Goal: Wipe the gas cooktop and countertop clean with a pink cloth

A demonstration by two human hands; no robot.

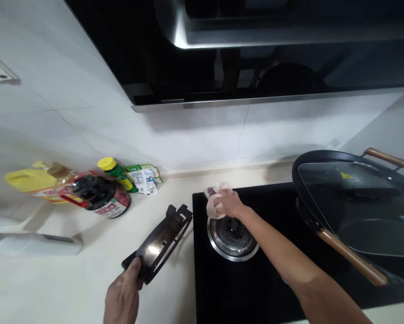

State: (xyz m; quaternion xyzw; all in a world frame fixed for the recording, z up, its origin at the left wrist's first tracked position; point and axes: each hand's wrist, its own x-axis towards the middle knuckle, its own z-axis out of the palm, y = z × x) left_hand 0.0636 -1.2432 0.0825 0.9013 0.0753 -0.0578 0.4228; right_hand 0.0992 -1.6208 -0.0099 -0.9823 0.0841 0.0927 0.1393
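My left hand (125, 288) grips the lower end of a dark metal pan support ring (159, 240), holding it tilted over the counter left of the stove. My right hand (229, 203) is closed on a crumpled pale cloth (214, 204) at the far left edge of the gas burner (234, 238). The burner has a shiny steel rim and a dark centre, set in the black glass cooktop (222, 288). My right forearm crosses above the cooktop and hides part of it.
A large wok (303, 180) with a glass lid (367, 216) and wooden handles stands on the right. Along the wall at left are a dark sauce jug (107, 202), a yellow-capped container (117, 173), packets (144, 177) and a yellow bottle (31, 180). A range hood (256, 96) hangs overhead.
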